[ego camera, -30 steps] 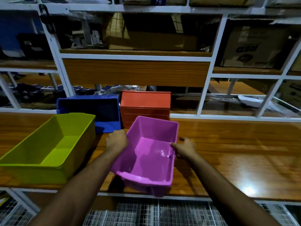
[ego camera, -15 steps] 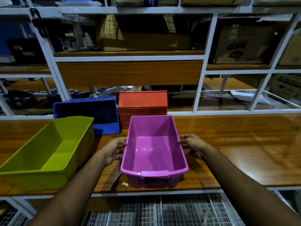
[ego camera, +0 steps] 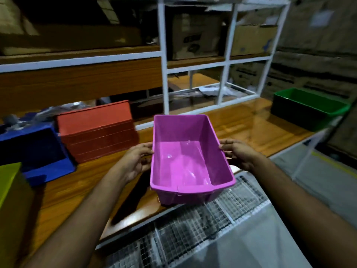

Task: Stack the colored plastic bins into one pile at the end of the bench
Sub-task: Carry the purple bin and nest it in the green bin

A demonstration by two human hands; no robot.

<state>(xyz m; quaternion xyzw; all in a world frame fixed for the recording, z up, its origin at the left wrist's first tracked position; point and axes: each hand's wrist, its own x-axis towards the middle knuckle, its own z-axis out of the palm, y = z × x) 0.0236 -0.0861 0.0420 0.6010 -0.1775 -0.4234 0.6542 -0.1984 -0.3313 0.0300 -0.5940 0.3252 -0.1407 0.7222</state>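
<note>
I hold a purple bin (ego camera: 185,163) open side up, raised over the front edge of the wooden bench (ego camera: 243,122). My left hand (ego camera: 138,161) grips its left wall under the rim. My right hand (ego camera: 239,153) grips its right wall. A dark green bin (ego camera: 309,107) stands alone at the bench's far right end. To the left, an orange bin (ego camera: 96,130) and a blue bin (ego camera: 34,151) lie on their sides against the back. A lime-green bin (ego camera: 8,180) shows at the left edge, mostly cut off.
A white metal shelf frame (ego camera: 164,74) with cardboard boxes (ego camera: 195,35) rises behind the bench. A wire-mesh shelf (ego camera: 193,229) lies below the front edge. Stacked cartons (ego camera: 318,45) stand past the right end, with grey floor (ego camera: 328,180) to the right.
The purple bin has been lifted off the bench and carried rightward in both hands. My view has swung right, bringing the green bin at the bench end into sight.
</note>
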